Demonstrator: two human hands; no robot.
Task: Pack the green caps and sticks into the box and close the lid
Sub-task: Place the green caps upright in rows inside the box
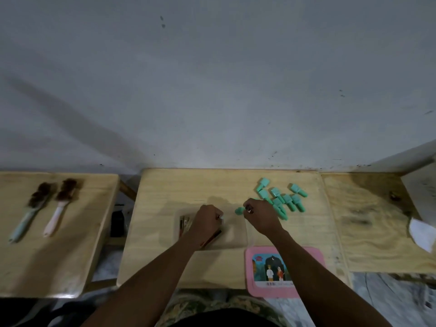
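A shallow translucent box (238, 232) lies in the middle of the wooden table with several thin brown sticks (182, 226) at its left end. My left hand (206, 221) hovers over the box, fingers closed on a small pale piece. My right hand (260, 214) is just right of it, pinching a green cap (239, 210) above the box's far edge. Several more green caps (280, 197) lie in a loose pile on the table to the right. The pink lid (313, 260) with a picture lies near me, partly under my right forearm.
Two brushes (44, 206) lie on a separate wooden board at the left. A white cloth (422, 232) sits at the far right edge. A grey wall rises right behind the table. A gap with a dark object (117, 224) separates the left board from the table.
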